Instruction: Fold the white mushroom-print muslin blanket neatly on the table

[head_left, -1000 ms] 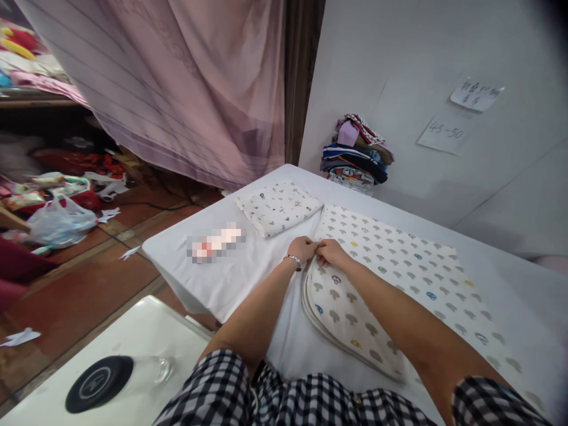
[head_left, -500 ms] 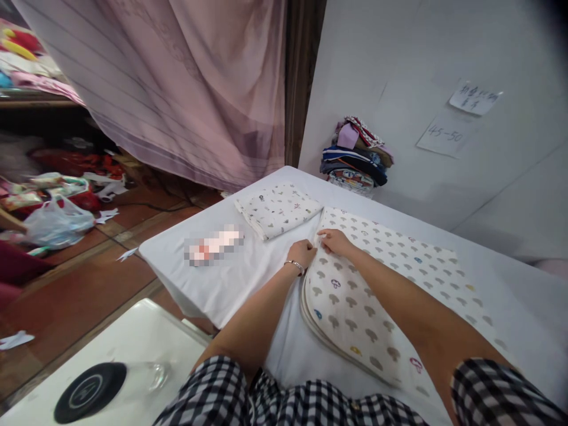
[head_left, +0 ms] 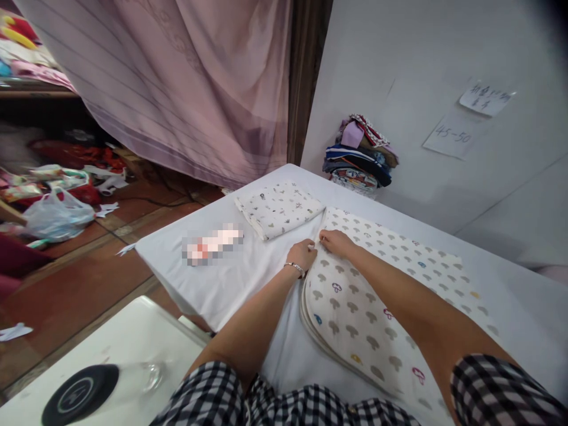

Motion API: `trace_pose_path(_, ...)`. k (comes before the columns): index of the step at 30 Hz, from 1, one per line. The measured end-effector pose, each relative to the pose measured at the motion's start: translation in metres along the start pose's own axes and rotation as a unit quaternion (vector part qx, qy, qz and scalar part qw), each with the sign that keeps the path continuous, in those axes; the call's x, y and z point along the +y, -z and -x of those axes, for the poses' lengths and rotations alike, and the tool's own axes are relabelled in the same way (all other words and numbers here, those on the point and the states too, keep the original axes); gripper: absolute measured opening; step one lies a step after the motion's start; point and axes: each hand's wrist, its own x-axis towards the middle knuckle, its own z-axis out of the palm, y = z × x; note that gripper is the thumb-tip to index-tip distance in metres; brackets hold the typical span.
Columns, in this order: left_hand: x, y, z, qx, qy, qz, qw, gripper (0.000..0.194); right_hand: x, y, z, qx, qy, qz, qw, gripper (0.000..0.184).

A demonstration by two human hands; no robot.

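A white cloth printed with grey mushrooms and a few coloured ones lies folded in layers on the white-covered table. Its near left corner is rounded, and the stacked edges show there. At its left edge my left hand, with a bracelet on the wrist, is closed, fingers pinching the edge. Just right of it my right hand is closed too, with fingertips gripping the same edge from above. Beyond my hands, close to this cloth, lies a second folded white cloth with small scattered prints.
A blurred-out pinkish object lies on the table's left part. Folded clothes are stacked by the wall behind. At lower left, a white stool-like surface carries a dark-ended clear bottle. A pink curtain hangs behind.
My right fingers have drawn closer together on the cloth's edge. My left hand has barely moved. The view has shifted slightly.
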Motion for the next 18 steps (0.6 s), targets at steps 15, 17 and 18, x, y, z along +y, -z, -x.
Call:
trace_pose_path(15,0.005,0.003,0.004,-0.018,-0.008,-0.032,0.999,0.041,0.002,0.005,-0.019,-0.041,0.061,0.003,0.997,0.025)
trace_pose_path(17,0.005,0.003,0.004,-0.015,-0.005,-0.027,0.999,0.041,0.004,0.005,-0.021,-0.047,0.067,0.003,0.997,0.023)
trace_pose_path(18,0.005,0.003,0.003,-0.014,-0.003,-0.024,1.0,0.04,0.004,0.004,-0.022,-0.049,0.069,0.005,0.996,0.022)
